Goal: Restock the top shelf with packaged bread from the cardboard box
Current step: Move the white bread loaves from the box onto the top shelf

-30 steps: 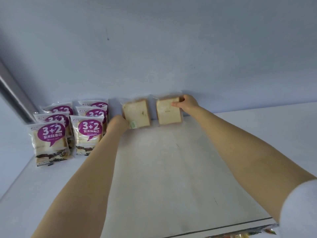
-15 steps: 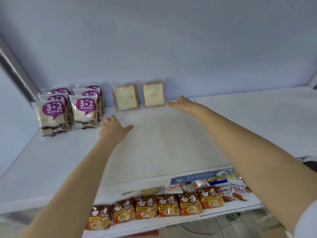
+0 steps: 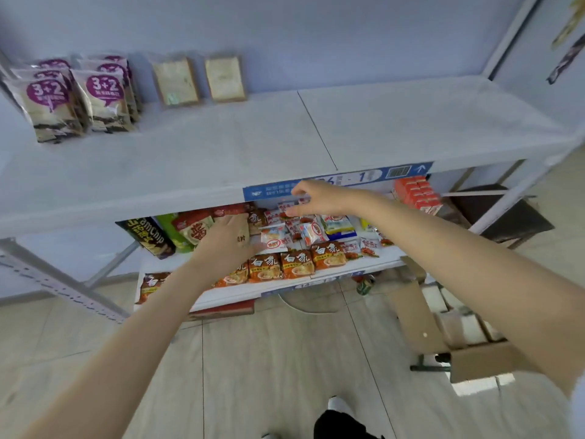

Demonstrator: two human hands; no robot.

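Both of the person's hands are empty and hang in the air in front of the shelving. The left hand (image 3: 229,240) is loosely spread, palm down, in front of the lower shelf of snack packets (image 3: 296,264). The right hand (image 3: 319,199) has its fingers slackly curled around nothing, level with the blue label strip (image 3: 338,182) on the front edge of the white top shelf (image 3: 411,128).

The task's goods sit at the back left of that top shelf. Two clear-wrapped packs of pale sliced bread (image 3: 175,80) (image 3: 225,78) stand on edge, side by side and just apart. They lean back against the pale blue wall (image 3: 316,36), which seems to be what keeps such thin packs from tipping forward. Their long axes run up the wall, and their broad faces point out toward the aisle, so a shopper would see the slice. To their left stand purple-labelled "3+2" bread packs (image 3: 104,96) in short rows, also upright with labels forward. The rest of the shelf is bare, so the filling appears to run from the left back corner outward, and most of the job looks undone.

The open brown cardboard box (image 3: 421,318) sits low at the right on the tiled floor (image 3: 269,359), partly hidden behind the right forearm. Pale wrapped packs (image 3: 459,324) show inside it, though too blurred to tell how they lie. With nothing held, the likely next step is a reach down to that box for more stock
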